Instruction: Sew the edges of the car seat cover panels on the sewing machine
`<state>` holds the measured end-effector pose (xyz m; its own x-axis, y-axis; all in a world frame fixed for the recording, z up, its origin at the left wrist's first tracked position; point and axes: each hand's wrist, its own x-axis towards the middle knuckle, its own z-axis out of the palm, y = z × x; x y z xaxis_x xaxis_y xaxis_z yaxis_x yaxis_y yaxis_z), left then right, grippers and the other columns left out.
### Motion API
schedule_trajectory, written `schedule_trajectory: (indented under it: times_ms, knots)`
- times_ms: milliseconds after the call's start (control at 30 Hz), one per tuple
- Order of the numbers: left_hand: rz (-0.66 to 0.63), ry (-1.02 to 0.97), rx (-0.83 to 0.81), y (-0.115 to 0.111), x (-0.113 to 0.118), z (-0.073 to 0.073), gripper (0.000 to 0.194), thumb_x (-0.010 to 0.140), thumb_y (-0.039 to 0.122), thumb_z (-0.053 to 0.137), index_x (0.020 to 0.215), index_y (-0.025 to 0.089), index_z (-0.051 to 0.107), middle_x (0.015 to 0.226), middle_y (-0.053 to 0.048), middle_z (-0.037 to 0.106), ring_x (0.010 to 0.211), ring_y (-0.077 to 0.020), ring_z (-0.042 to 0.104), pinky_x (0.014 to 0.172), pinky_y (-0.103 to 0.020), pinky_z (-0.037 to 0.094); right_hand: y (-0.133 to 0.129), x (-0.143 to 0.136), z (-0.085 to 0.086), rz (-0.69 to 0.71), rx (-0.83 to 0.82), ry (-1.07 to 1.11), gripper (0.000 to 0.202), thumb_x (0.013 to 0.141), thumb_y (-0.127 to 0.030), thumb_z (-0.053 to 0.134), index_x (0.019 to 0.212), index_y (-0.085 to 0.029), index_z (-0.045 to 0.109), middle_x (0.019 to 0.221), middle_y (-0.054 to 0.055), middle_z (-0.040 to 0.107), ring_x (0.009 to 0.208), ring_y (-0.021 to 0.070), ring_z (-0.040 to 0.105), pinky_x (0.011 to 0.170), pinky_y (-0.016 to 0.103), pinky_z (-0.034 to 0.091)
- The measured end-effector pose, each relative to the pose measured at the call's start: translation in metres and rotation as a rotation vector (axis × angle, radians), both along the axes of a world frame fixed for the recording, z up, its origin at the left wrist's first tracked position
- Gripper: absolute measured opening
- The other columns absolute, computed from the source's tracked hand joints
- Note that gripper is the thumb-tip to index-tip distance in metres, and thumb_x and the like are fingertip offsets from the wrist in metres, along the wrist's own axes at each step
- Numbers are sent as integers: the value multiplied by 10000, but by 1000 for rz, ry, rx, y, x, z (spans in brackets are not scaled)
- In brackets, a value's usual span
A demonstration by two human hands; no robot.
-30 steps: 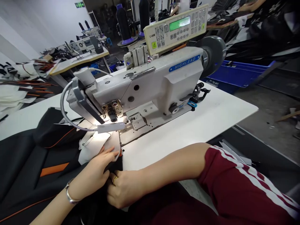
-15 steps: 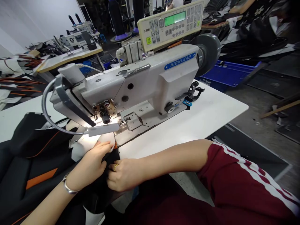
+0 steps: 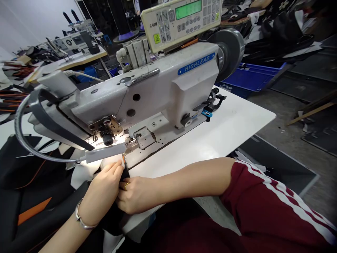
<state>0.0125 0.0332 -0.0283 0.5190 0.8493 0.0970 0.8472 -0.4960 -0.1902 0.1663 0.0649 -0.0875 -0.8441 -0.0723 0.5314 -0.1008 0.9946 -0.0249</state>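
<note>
My left hand (image 3: pixel 105 191) is closed at the edge of a black fabric piece (image 3: pixel 125 172) with a white backing (image 3: pixel 109 161) and a bit of orange trim, just in front of the sewing machine's needle area. Beside it, my right hand (image 3: pixel 137 195), with a ring on one finger, has its fingers curled round the black fabric's near edge; the fingertips are hidden. The grey sewing machine (image 3: pixel 147 91) stands over the work. Its tube-shaped lamp (image 3: pixel 105 153) partly covers the spot where the fabric meets the presser foot.
More black material (image 3: pixel 39 196) with orange strips is heaped at the left. The white table (image 3: pixel 237 116) extends to the right. A control panel (image 3: pixel 181 24) sits above the machine, a blue crate (image 3: pixel 252 77) behind it. Another sewing machine (image 3: pixel 71 42) stands at the back left.
My left hand has drawn closer to my right, its thumb now out of sight. The machine and heaped material sit further left in view. Both hands stay at the fabric.
</note>
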Motion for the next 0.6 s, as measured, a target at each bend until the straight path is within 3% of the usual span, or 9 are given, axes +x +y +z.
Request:
schedule_trajectory:
  times_ms: [100, 200, 333, 600]
  knots:
    - [-40, -38, 152, 1, -1, -5, 371, 813, 19, 359, 1051, 49, 643, 1010, -151, 698, 945, -250, 668, 825, -344, 563, 3, -1, -2, -28, -3, 12, 237, 894, -99, 453, 788, -146, 659, 834, 74, 709, 716, 189, 638, 727, 356, 520]
    - [-38, -117, 174, 6, -9, -6, 334, 857, 70, 362, 1029, 77, 648, 938, -114, 716, 800, -208, 682, 711, -299, 557, 8, -5, -5, -61, -7, 11, 230, 902, -107, 457, 821, -135, 670, 843, 77, 711, 783, 208, 653, 773, 360, 516]
    - [-50, -182, 131, 15, -19, -3, 312, 894, 102, 375, 1031, 108, 656, 929, -76, 730, 824, -186, 688, 765, -272, 548, 15, -12, -7, -95, -33, -5, 262, 913, -105, 429, 871, -117, 688, 880, 75, 714, 840, 226, 652, 792, 360, 504]
    - [-40, -190, 125, 23, -20, -7, 305, 918, 160, 391, 1009, 111, 678, 1003, -111, 719, 887, -221, 676, 799, -317, 540, 21, -15, -10, -107, -28, 5, 298, 923, -102, 404, 937, -101, 701, 930, 82, 717, 890, 235, 645, 874, 376, 478]
